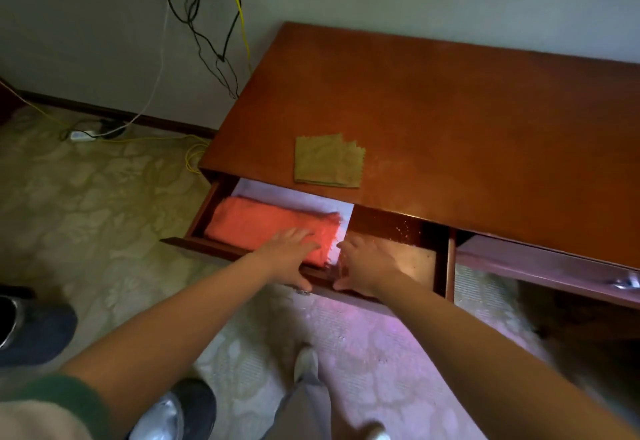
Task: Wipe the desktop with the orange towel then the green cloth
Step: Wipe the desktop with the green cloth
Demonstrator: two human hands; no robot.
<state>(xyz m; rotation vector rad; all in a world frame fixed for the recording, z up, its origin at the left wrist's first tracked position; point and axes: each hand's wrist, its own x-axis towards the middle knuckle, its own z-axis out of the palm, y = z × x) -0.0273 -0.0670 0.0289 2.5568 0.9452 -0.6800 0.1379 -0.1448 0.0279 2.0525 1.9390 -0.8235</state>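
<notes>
Towel first, it seems: the folded orange terry towel (263, 223) lies in the open wooden drawer (207, 247) on a white paper liner (277, 193), so both hands reach in over the drawer front. The left hand (289, 256) rests flat on the towel, fingers straight, grasping nothing. The right hand (367, 266) sits at the towel's frayed right edge; blur hides whether it pinches. The folded olive-green cloth (325, 160) lies on the glossy reddish-brown desktop (450, 128) near its front edge, probably kept for the second pass.
</notes>
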